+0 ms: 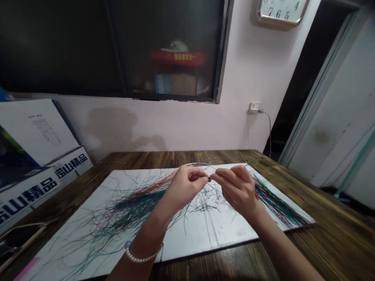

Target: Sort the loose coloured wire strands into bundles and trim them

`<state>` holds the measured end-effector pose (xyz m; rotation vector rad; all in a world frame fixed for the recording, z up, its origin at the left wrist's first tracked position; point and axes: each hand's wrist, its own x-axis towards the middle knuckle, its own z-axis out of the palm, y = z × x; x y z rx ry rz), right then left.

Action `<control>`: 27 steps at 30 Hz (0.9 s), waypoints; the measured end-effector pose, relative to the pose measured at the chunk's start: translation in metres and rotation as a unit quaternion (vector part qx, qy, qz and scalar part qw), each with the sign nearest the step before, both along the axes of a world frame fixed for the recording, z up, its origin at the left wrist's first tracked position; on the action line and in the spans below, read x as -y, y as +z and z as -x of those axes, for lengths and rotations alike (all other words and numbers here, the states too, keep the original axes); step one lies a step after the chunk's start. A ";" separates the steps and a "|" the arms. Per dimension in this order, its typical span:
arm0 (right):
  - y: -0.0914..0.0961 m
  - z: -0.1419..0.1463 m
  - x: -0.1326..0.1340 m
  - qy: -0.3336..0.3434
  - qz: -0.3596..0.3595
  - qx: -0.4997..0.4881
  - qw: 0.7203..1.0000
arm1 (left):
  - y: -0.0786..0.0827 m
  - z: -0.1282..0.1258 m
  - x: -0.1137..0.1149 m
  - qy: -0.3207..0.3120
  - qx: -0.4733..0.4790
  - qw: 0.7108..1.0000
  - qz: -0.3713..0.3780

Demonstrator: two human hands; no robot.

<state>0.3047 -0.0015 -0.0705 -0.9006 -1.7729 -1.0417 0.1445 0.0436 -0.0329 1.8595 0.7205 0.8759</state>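
Observation:
My left hand [186, 183] is closed in a pinch, thumb against forefinger, on a small dark piece [209, 179] too tiny to name. Right beside it, the fingertips of my right hand [237, 185] are pressed together; what they hold, if anything, I cannot make out. Both hands are above a white board [202, 238]. To the left lies a loose bundle of thin red, blue and green strands [131, 205] that look like wire. A second such bundle [278, 205] is at the right. Short dark clippings [206, 201] are scattered beneath my hands.
The board rests on a brown wooden table [331, 226]. Printed boxes [43, 187] and a white sheet [43, 128] stand at the left. Behind are a pale wall [187, 125] with a plugged-in socket [254, 108] and a dark window [88, 47].

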 end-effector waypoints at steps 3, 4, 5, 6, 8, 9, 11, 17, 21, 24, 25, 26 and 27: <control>0.000 -0.001 0.003 0.018 -0.016 0.003 1.000 | 0.004 0.004 0.000 -0.035 0.013 0.996 0.079; 0.001 -0.001 0.004 0.021 -0.024 0.002 0.999 | 0.005 0.005 -0.001 -0.049 0.013 0.994 0.098; 0.002 -0.001 0.006 0.023 -0.031 0.002 0.999 | 0.005 0.006 -0.001 -0.062 0.014 0.992 0.108; 0.003 -0.001 0.007 0.022 -0.031 0.003 0.999 | 0.006 0.007 -0.001 -0.076 0.013 0.991 0.107; 0.005 -0.001 0.009 0.017 -0.011 0.004 1.000 | 0.005 0.009 -0.002 -0.087 0.002 0.994 0.067; 0.005 0.000 0.008 0.012 0.011 0.003 1.000 | 0.005 0.009 -0.003 -0.079 -0.013 0.996 0.033; 0.004 0.001 0.005 0.001 0.063 -0.006 0.998 | 0.002 0.009 -0.004 -0.036 -0.068 0.995 -0.068; -0.006 0.002 -0.014 0.014 0.221 -0.123 0.967 | -0.009 0.004 -0.009 0.101 -0.272 0.846 -0.448; -0.001 0.000 -0.012 0.060 0.272 -0.216 0.936 | -0.013 0.001 -0.010 0.106 -0.275 0.811 -0.506; 0.006 0.000 -0.005 0.081 0.279 -0.253 0.923 | -0.014 0.003 -0.009 0.101 -0.252 0.790 -0.550; 0.008 0.000 -0.002 0.086 0.282 -0.263 0.919 | -0.014 0.004 -0.008 0.100 -0.243 0.779 -0.570; 0.009 0.000 0.000 0.089 0.286 -0.270 0.915 | -0.014 0.005 -0.007 0.101 -0.234 0.767 -0.589; 0.011 0.000 0.002 0.090 0.292 -0.275 0.912 | -0.013 0.006 -0.007 0.102 -0.228 0.755 -0.606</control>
